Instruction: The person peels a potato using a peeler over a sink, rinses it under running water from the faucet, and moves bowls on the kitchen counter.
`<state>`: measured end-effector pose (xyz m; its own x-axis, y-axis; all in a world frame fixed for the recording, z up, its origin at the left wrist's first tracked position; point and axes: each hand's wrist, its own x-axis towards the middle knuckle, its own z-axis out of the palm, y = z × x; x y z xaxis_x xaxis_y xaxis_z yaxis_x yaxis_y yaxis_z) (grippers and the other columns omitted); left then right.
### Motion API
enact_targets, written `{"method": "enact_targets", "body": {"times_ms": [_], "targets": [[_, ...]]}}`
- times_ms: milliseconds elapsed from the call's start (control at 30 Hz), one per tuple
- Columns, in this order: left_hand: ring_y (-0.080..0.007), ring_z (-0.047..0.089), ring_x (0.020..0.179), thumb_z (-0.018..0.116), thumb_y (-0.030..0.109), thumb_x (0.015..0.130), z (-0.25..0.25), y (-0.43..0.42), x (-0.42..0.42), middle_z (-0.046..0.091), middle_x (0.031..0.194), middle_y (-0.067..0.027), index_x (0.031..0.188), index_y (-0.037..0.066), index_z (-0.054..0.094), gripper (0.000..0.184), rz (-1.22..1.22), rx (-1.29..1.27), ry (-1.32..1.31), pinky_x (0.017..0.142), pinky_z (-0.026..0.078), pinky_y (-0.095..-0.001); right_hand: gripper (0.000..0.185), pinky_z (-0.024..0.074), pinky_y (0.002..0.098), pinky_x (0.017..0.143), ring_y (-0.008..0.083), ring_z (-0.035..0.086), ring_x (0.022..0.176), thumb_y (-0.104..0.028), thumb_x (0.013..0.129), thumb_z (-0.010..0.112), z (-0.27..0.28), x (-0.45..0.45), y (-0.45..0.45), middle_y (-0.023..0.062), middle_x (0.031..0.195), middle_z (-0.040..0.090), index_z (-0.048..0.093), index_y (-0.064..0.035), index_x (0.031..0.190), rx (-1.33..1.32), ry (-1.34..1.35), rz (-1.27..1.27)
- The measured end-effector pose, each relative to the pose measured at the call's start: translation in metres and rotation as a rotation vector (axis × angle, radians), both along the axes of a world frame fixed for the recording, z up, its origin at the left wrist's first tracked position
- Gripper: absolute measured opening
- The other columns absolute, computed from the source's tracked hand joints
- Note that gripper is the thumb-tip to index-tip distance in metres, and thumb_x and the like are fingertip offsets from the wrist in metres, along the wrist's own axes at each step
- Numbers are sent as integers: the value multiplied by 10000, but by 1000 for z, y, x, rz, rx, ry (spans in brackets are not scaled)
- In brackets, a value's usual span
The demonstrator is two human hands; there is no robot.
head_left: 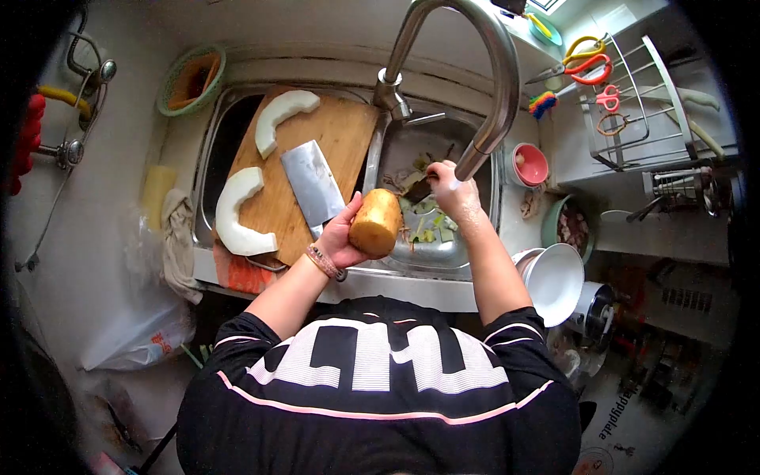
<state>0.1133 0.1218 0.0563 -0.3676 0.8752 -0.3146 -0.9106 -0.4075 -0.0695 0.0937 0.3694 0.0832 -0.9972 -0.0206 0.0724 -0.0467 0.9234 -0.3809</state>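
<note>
My left hand (pixel 342 237) is wrapped round a thick yellow-brown potato (pixel 375 222), held at the sink's front edge. My right hand (pixel 457 194) is over the metal sink basin (pixel 467 252), below the faucet (pixel 500 87). Its fingers are closed; a dark piece shows beside them, too unclear to name. Green and pale peelings (pixel 431 229) lie in the basin beneath. Left of the potato, a cleaver (pixel 313 184) rests flat on a wooden cutting board (pixel 356 131). Two white crescent-shaped melon pieces also lie there, an upper one (pixel 279 119) and a lower one (pixel 231 214).
A green basket (pixel 170 99) stands at the back left, and a cloth (pixel 178 237) hangs by the sink's left side. On the right are a pink bowl (pixel 530 164), a green bowl (pixel 550 226), white bowls (pixel 556 281) and a wire rack (pixel 657 103) with scissors (pixel 590 67).
</note>
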Motion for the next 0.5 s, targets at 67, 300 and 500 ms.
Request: {"method": "enact_targets", "body": {"times_ms": [67,300,500], "targets": [[-283,529,1129,460,564,878,-4,6,-1,545,1236,-121,1277,129,482,592,-11,37,-28,965,394,-489,65,491,387,719,297,608,851,-55,777,603,2,-2,3,123,876,609,637,-50,833,-25,92,146],[-305,528,1116,484,562,863,-1,33,-5,541,1231,-126,1272,148,486,582,-121,38,-28,941,387,-547,101,494,390,694,363,611,783,-113,791,605,19,4,9,167,802,632,650,-54,860,-366,-15,-12],[-296,535,1087,482,585,852,-11,86,-16,555,1201,-109,1226,149,516,575,-211,68,-101,925,391,-550,202,491,401,706,373,612,822,-28,773,538,23,12,31,206,882,633,654,-51,937,-246,97,-69]]}}
